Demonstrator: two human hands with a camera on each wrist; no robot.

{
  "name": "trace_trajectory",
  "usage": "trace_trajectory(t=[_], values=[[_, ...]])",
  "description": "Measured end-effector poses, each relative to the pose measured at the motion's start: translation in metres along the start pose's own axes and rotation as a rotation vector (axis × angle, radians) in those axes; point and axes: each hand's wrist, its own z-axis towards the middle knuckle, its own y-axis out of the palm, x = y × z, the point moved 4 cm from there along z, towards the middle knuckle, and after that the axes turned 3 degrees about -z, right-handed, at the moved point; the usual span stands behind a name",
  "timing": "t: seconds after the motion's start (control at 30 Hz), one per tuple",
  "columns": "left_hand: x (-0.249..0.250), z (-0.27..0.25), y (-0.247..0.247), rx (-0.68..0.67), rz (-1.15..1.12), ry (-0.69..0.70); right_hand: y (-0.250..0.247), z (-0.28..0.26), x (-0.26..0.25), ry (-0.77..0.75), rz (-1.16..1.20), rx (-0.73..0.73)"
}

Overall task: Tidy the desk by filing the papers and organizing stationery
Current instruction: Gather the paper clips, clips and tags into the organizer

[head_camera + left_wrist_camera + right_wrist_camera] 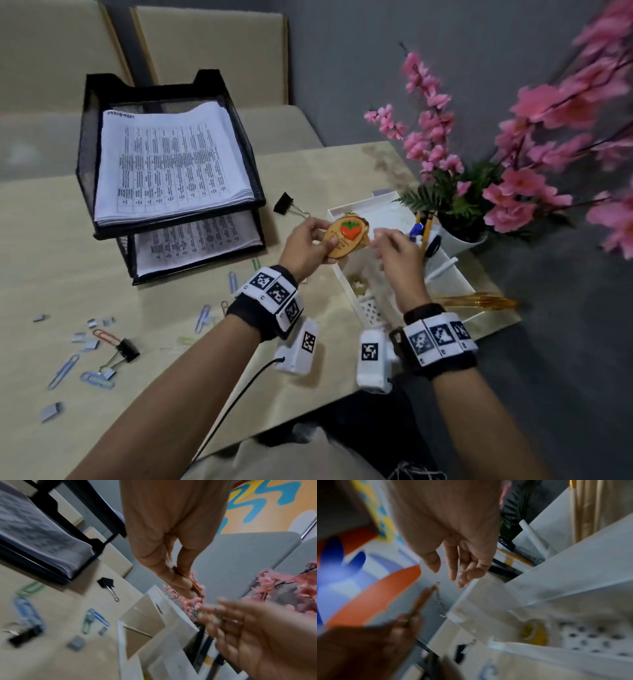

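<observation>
My left hand (313, 240) pinches an oval wooden tag (346, 236) with a red strawberry on it, held above the far end of a white divided organizer tray (455, 274). The tag shows edge-on between my left fingers (181, 582) in the left wrist view. My right hand (394, 248) hovers just right of the tag with its fingers relaxed and holding nothing; it is motion-blurred. A black mesh two-tier paper tray (89, 144) holds stacks of printed papers (171, 161). Paper clips (63, 371), binder clips (125, 349) and staple strips (51, 411) lie scattered on the desk's left.
Another binder clip (286, 205) lies beside the paper tray. Pencils (424, 226) stand in the organizer, with an orange pen (476, 299) at its right. A white pot of pink flowers (462, 236) crowds the desk's right corner. The desk edge (342, 397) runs under my wrists.
</observation>
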Motion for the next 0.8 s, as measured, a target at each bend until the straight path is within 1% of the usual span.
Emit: trace_trajectory(t=[0.03,0.1,0.2,0.27,0.33,0.37,0.43,0.5,0.57,0.63,0.7,0.8], values=[[0.003,0.004,0.011,0.004,-0.037,0.0,-0.005,0.005,-0.01,0.005,0.078,-0.021],[0.009,0.011,0.028,0.003,-0.062,0.016,-0.013,0.019,-0.022,0.017,0.134,-0.04],[0.017,0.023,0.044,-0.007,0.097,0.094,-0.027,0.038,-0.033,-0.014,0.077,-0.035],[0.02,0.033,0.047,0.025,0.273,0.13,-0.036,0.053,-0.039,-0.075,0.007,-0.014],[0.022,0.042,0.048,0.043,0.562,0.147,-0.043,0.071,-0.043,-0.131,-0.094,0.047],[0.021,0.046,0.05,0.023,0.742,0.146,-0.045,0.079,-0.043,-0.157,-0.155,0.085],[0.017,0.053,0.055,-0.081,1.052,0.132,-0.045,0.092,-0.043,-0.202,-0.302,0.136],[0.014,0.058,0.057,-0.153,1.22,0.091,-0.04,0.099,-0.04,-0.242,-0.47,0.111],[0.014,0.063,0.056,-0.18,1.316,0.082,-0.033,0.104,-0.036,-0.272,-0.646,0.017],[0.014,0.065,0.057,-0.197,1.365,0.102,-0.026,0.109,-0.033,-0.283,-0.771,-0.082],[0.015,0.065,0.06,-0.192,1.354,0.099,-0.019,0.115,-0.033,-0.287,-0.853,-0.14],[0.013,0.065,0.063,-0.132,1.271,0.053,-0.012,0.122,-0.032,-0.274,-1.002,-0.173]])
